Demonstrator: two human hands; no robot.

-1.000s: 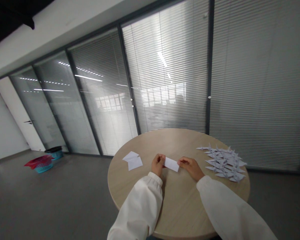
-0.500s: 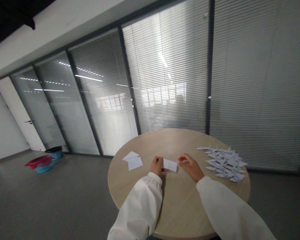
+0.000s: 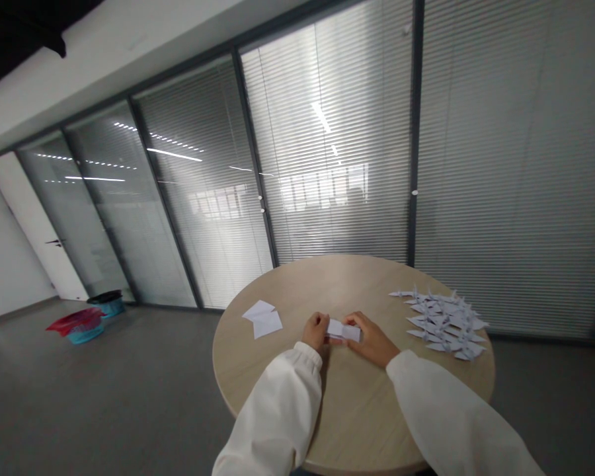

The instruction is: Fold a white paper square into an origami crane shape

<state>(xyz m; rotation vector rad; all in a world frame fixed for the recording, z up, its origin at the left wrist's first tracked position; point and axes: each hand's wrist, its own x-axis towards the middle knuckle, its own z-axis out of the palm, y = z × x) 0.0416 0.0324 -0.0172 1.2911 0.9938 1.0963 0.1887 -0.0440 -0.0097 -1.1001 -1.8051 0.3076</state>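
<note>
A small folded white paper [image 3: 338,328] lies on the round wooden table [image 3: 347,396] between my hands. My left hand [image 3: 316,330] pinches its left end, fingers closed on it. From the right, my right hand [image 3: 371,338] presses and grips the other end, thumb over the paper. Both arms wear white sleeves. The paper's underside is hidden.
Two flat white sheets [image 3: 264,319] lie on the table's left side. Several folded paper cranes [image 3: 443,322] are spread at the right. Glass walls with blinds stand behind. A black bin [image 3: 108,303] and a red-and-blue basket [image 3: 80,323] sit on the grey floor at the left.
My right hand moved left onto the paper and closed on it. The paper looks folded shorter than a second ago. My left hand stayed at its left end.
</note>
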